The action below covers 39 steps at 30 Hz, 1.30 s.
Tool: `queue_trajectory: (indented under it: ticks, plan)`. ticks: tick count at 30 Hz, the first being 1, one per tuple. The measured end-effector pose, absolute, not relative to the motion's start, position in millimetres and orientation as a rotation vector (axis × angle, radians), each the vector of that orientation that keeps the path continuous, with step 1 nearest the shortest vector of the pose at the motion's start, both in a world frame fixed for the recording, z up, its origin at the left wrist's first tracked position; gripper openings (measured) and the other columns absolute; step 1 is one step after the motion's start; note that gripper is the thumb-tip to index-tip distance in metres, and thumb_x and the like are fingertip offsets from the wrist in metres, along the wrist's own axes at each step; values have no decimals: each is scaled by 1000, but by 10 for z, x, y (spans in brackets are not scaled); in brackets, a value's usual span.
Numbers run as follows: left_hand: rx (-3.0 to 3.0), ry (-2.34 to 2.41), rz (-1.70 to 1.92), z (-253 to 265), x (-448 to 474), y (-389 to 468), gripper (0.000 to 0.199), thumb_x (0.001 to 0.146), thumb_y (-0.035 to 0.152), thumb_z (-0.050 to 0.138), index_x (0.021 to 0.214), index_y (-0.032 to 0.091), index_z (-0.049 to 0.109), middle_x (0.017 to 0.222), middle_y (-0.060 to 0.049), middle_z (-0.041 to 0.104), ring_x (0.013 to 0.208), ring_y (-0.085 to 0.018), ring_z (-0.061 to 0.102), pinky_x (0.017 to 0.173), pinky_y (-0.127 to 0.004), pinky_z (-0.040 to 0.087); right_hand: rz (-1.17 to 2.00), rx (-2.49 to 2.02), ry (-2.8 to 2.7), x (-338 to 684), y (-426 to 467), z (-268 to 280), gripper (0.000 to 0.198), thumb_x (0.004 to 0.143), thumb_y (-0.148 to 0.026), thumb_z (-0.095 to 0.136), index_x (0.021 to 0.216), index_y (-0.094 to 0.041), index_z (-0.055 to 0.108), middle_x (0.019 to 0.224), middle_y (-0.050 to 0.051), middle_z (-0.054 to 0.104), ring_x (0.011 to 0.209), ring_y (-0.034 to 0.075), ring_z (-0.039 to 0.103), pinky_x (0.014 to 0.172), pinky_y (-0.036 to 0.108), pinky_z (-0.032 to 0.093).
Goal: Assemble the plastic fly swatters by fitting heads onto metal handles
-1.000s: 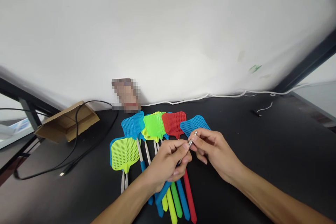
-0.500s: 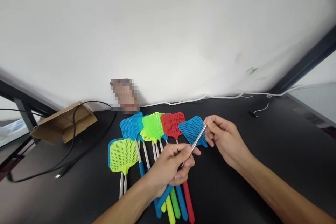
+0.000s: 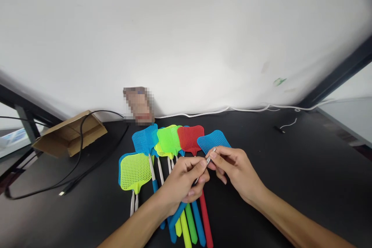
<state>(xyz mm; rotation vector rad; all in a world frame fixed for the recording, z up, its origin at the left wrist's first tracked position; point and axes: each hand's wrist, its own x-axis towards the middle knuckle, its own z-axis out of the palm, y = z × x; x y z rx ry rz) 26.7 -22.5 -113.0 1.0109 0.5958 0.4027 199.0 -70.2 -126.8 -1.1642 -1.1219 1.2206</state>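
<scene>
My left hand is closed around a fly swatter handle with a blue grip and a slim metal rod. The fingers of my right hand pinch the rod near its upper end, close to the left fingertips. No swatter head shows on that end. Just behind my right hand, a blue mesh swatter head lies on the table, its lower part hidden. Beneath and left of my hands lie several fly swatters, among them a red one, a green one and a yellow one.
An open cardboard box sits at the left, with a black cable looped over and beside it. A blurred-out object leans against the wall. A white cable runs along the table's back edge. A small black piece with a white lead lies right.
My right hand has moved down and left towards my left hand. The stretch of metal rod showing between the hands is much shorter now.
</scene>
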Motion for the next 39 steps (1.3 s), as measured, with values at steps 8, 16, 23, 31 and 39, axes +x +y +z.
queue_trajectory:
  ticks: [8, 16, 23, 31, 39]
  plan:
    - [1015, 602, 367, -1146, 248, -249, 41, 99, 49, 56, 74, 17, 52, 53, 8, 39, 33, -1, 24, 31, -17, 13, 1033, -1201, -1198, 1938, -803, -1186, 39, 96, -46, 61, 68, -19, 63, 68, 0, 57, 49, 9, 43, 46, 27, 34]
    - [900, 643, 433, -1122, 283, -243, 29, 98, 44, 58, 99, 16, 62, 64, 7, 45, 35, 0, 22, 30, -16, 14, 874, -1297, -1387, 2148, -624, -1254, 44, 103, -49, 47, 80, -20, 69, 70, 1, 58, 58, 14, 51, 57, 29, 40]
    - [802, 686, 568, -1157, 283, -193, 27, 98, 42, 59, 102, 16, 62, 65, 7, 47, 37, -1, 24, 32, -16, 17, -8, -1949, -1654, 2385, -472, -1413, 62, 87, -63, 63, 130, -19, 61, 114, 16, 65, 109, 36, 56, 88, 45, 46]
    - [811, 690, 589, -1174, 295, -195, 26, 98, 42, 59, 102, 16, 62, 66, 5, 47, 40, -2, 28, 34, -17, 19, 336, -1989, -1619, 2504, -385, -1489, 52, 79, -40, 75, 123, -17, 61, 102, 11, 68, 92, 30, 62, 79, 38, 47]
    - [880, 711, 528, -1165, 290, -238, 29, 97, 46, 58, 102, 17, 61, 68, 5, 48, 39, -3, 33, 33, -17, 21, 856, -1447, -1136, 2681, -443, -1219, 44, 93, -52, 63, 64, -20, 53, 60, -3, 44, 57, 13, 39, 57, 29, 31]
